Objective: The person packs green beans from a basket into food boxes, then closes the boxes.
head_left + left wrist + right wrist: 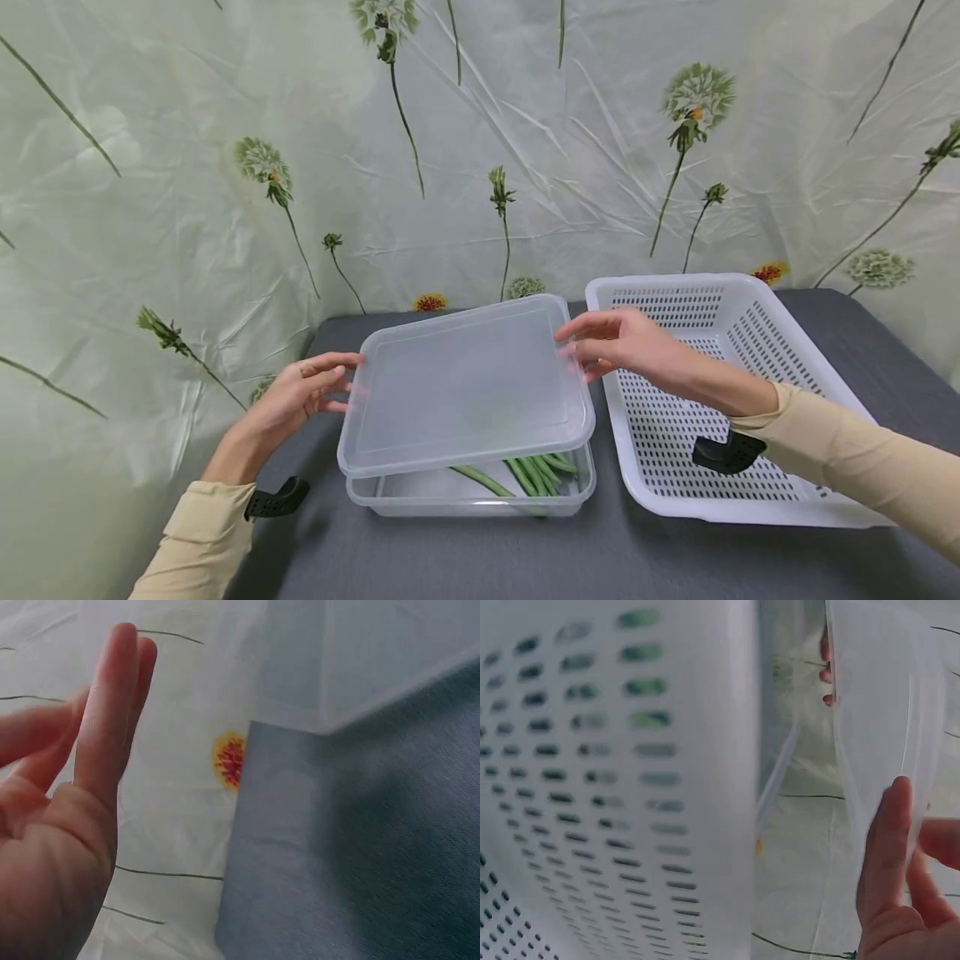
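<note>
A translucent plastic lid [465,383] is held tilted above a clear shallow container [397,504], its far right corner highest. Green beans [536,475] lie inside the container, partly covered from view by the lid. My left hand [296,400] holds the lid's left edge, with some fingertips faintly visible through the plastic. At the opposite side my right hand [626,346] grips the right edge. The right wrist view shows the right hand's fingers [892,847] along the lid [885,697]. In the left wrist view, the left hand [67,795] has its fingers extended.
A white perforated basket [806,367] stands to the right, under my right forearm. Everything sits on a dark grey cloth-covered table [480,558]. Behind it hangs a pale curtain [465,225] with a dandelion print.
</note>
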Demonstrator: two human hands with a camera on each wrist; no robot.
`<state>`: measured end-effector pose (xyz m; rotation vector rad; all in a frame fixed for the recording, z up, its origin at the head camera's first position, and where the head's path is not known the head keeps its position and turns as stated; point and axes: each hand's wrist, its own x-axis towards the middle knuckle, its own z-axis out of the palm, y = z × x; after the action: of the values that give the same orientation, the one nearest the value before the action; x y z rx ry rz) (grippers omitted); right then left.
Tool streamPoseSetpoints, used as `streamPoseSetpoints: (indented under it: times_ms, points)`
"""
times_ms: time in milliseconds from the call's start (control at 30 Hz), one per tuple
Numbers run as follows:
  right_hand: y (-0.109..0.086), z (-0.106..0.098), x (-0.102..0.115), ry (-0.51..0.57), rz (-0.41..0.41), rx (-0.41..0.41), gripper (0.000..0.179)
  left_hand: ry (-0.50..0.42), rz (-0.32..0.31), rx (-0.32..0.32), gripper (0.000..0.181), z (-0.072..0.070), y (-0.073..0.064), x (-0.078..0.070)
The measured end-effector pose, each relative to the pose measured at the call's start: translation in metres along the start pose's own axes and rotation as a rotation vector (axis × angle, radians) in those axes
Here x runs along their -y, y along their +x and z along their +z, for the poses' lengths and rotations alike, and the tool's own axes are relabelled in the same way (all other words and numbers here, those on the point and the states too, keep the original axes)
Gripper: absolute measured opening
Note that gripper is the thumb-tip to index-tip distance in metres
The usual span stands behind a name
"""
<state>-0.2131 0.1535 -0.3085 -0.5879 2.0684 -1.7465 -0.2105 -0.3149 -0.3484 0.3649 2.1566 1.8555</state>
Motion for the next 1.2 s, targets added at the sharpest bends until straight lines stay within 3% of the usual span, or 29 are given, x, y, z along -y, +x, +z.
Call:
streamPoseSetpoints:
  times_ms: [67, 200, 367, 500, 600, 700, 833, 1000, 1100, 1200]
  points:
    - [0.001, 0.001, -0.004, -0.066, 0.003, 0.034, 0.038, 0.034, -0.029, 0.037, 0.039, 0.0, -0.002, 0.002]
    - [0.004, 0.005, -0.011, -0.135, 0.019, 0.107, 0.057, 0.178, -0.065, 0.034, 0.055, 0.002, -0.005, 0.001]
    - [0.004, 0.012, -0.013, -0.361, 0.028, 0.126, 0.075, 0.375, -0.109, 0.031, 0.064, 0.011, -0.004, -0.004]
    - [0.002, 0.016, -0.011, -0.679, -0.013, 0.103, 0.063, 0.444, -0.121, 0.051, 0.063, 0.018, -0.007, -0.007]
    - [0.0, 0.02, -0.011, -0.912, -0.089, 0.099, 0.048, 0.489, -0.119, 0.067, 0.061, 0.022, -0.009, -0.008]
    - [-0.005, 0.023, -0.011, -1.045, -0.151, 0.105, 0.04, 0.539, -0.113, 0.07, 0.06, 0.025, -0.011, -0.006]
    - [-0.024, 0.027, -0.003, -1.114, -0.182, 0.075, 0.037, 0.535, -0.123, 0.076, 0.06, 0.027, -0.013, -0.001]
    - [-0.065, 0.041, 0.01, -1.135, -0.287, -0.018, 0.041, 0.567, -0.123, 0.067, 0.062, 0.03, -0.019, -0.001]
    - [-0.091, 0.061, 0.003, -1.159, -0.413, -0.085, 0.049, 0.605, -0.107, 0.05, 0.061, 0.032, -0.022, -0.002]
    - [-0.109, 0.089, -0.017, -1.167, -0.504, -0.097, 0.059, 0.635, -0.089, 0.035, 0.059, 0.034, -0.024, -0.002]
